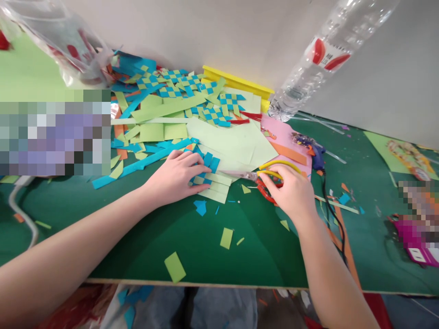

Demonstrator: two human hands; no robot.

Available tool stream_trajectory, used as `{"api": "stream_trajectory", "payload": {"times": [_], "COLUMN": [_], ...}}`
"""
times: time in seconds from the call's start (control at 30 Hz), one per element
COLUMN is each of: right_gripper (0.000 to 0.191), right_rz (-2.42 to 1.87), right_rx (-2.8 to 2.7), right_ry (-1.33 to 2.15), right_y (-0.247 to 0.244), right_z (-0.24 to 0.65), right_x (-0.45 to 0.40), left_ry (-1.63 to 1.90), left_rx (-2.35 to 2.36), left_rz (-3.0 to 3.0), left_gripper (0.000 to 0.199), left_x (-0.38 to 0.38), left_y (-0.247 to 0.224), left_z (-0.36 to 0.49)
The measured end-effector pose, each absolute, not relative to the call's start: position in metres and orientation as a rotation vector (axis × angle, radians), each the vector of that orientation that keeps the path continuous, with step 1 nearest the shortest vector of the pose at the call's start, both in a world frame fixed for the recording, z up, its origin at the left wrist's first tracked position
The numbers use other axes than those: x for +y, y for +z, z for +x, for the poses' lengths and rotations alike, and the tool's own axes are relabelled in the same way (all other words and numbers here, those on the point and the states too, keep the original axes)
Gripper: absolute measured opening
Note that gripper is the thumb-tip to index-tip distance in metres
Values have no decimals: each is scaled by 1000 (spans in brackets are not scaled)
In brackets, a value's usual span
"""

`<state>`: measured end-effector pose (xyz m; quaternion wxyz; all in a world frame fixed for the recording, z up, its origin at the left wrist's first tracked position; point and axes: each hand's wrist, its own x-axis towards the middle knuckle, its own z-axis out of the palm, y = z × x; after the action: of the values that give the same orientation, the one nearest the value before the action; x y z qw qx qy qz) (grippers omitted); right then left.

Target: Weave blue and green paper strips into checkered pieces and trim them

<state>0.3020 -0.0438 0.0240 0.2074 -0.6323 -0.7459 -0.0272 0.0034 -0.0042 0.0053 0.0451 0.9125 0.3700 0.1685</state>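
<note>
My left hand presses and pinches a blue and pale green woven paper piece against the green table. Loose strip ends stick out from the piece to the right of my fingers. My right hand grips scissors with yellow and red handles. Their blades point left, with the tips close to the strip ends; whether they touch paper I cannot tell. Behind both hands lies a large pale green paper sheet. Small blue and green paper scraps are scattered in front.
Several woven paper fish and loose strips are heaped at the back, before a yellow tray. A plastic bottle stands at the back right, near a blue glue gun with a black cord. A bagged plastic cup is back left.
</note>
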Motion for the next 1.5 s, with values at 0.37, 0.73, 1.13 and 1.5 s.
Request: {"api": "stream_trajectory", "payload": {"times": [0.37,0.73,1.13,1.5], "right_gripper": [27,31,28,31], "right_rz": [-1627,-1721,-1740,-1694], "right_rx": [-2141,-2191,-2181,-2210], "right_ry": [-97,12,51,24], "right_y": [20,23,28,25], "right_z": [296,297,303,300], "right_x": [-46,-46,-45,-45], "left_ry": [509,490,472,569], "left_rx": [1126,1133,1142,1156], "left_rz": [2795,2779,2774,2789], "left_gripper": [33,34,34,30], "left_x": [-4,-4,-4,-5], "left_y": [6,7,8,11], "left_z": [3,4,4,2]}}
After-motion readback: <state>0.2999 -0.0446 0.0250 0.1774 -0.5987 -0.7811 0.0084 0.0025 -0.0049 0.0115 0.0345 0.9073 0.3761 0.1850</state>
